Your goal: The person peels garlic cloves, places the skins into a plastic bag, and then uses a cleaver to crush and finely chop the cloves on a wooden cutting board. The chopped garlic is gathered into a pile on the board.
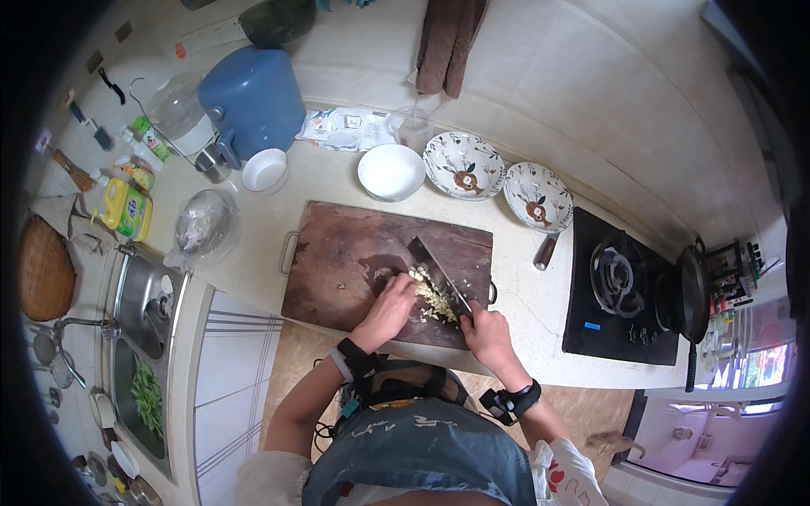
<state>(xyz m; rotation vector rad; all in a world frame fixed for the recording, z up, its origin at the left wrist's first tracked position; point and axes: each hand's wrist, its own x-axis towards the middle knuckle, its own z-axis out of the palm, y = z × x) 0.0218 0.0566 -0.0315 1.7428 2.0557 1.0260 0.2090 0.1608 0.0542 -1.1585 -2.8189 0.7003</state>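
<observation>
My right hand (488, 336) grips the handle of a kitchen cleaver (438, 269). Its dark blade slants up and to the left across a wooden cutting board (335, 243). A pile of finely chopped pale food (436, 302), which looks like garlic, lies along the blade's left side, and a few bits are scattered to its right. With fingers bunched, my left hand (391, 308) touches the pile's left edge; whether anything is held under the fingertips is hidden. A dark wet patch (380, 262) marks the board above that hand.
Behind the board stand a white bowl (392, 172) and two patterned bowls (465, 166). A dark-handled utensil (545, 253) lies near the black gas stove (623, 297). Left are a plastic-wrapped bundle (204, 221) and a sink (136, 303) with leafy greens (147, 398). A small animal (609, 441) is on the floor.
</observation>
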